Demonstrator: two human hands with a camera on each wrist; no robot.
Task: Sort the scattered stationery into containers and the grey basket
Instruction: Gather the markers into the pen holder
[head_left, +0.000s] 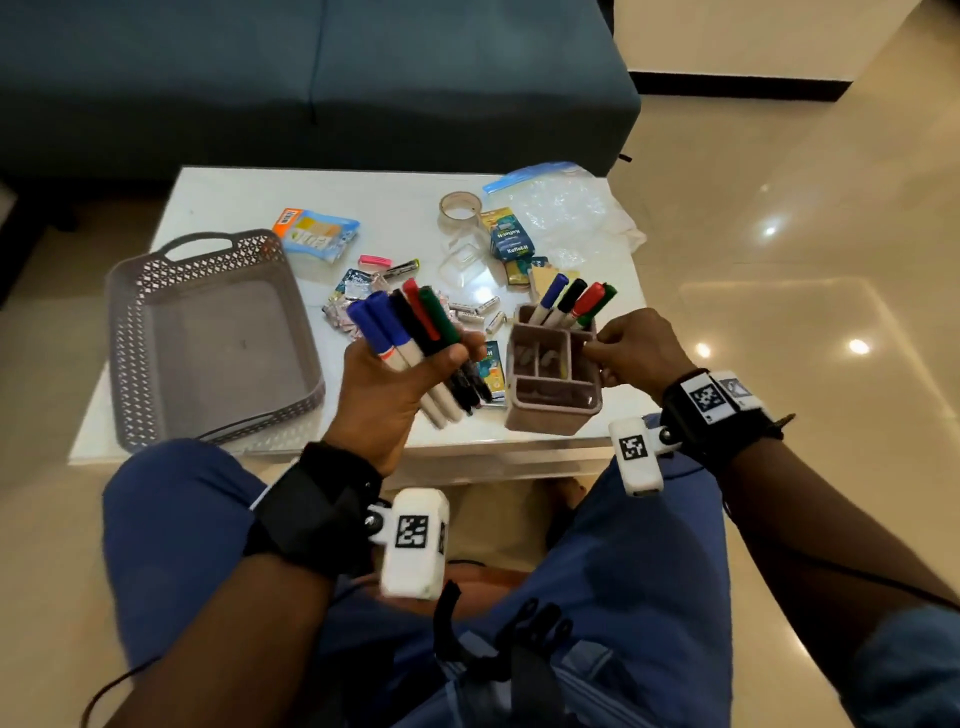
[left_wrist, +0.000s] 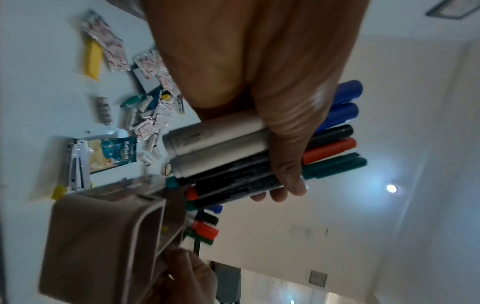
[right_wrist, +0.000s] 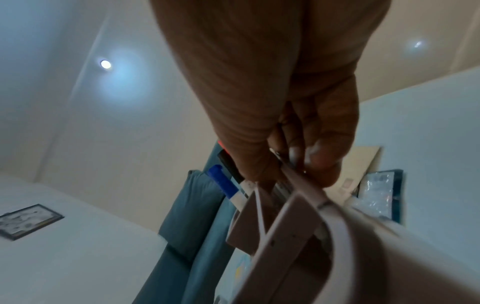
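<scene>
Left grip (head_left: 387, 387) clamps markers (head_left: 410, 332); right grip (head_left: 631, 349) pinches organizer (head_left: 553, 402) beside basket (head_left: 130, 332).

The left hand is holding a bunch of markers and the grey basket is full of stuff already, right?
Not quite. The left hand does hold the markers, but the head view shows the grey basket with nothing in it.
</scene>
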